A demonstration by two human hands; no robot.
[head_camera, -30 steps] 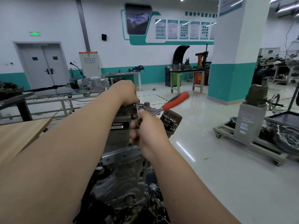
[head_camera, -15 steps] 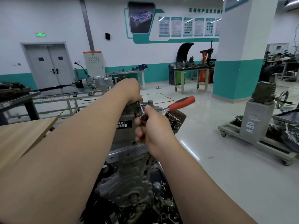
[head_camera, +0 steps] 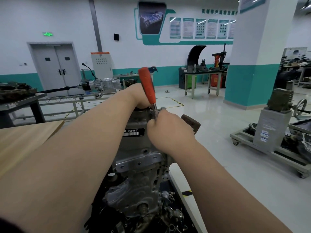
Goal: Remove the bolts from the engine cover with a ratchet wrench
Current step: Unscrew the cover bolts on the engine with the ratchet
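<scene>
A grey metal engine (head_camera: 139, 148) with a black label reading 666660 stands upright in front of me. My right hand (head_camera: 168, 130) grips the head end of a ratchet wrench (head_camera: 148, 88) at the engine's upper edge. The wrench's red handle points up and slightly left. Whatever bolt sits under the wrench head is hidden by my fingers. My left hand (head_camera: 134, 96) lies over the far top of the engine, just behind the red handle, with its fingers out of sight. A brown oil filter (head_camera: 191, 123) juts out to the right of my right hand.
A wooden board (head_camera: 25, 140) lies at the left. Loose metal parts (head_camera: 175, 214) fill a black tray at the engine's foot. A wheeled stand carrying a grey machine (head_camera: 272, 132) sits on the floor to the right, with a teal-and-white pillar (head_camera: 252, 64) behind.
The red handle has swung counter-clockwise, from pointing right to pointing almost straight up. My right hand stays at the wrench head and my left hand stays on the engine top.
</scene>
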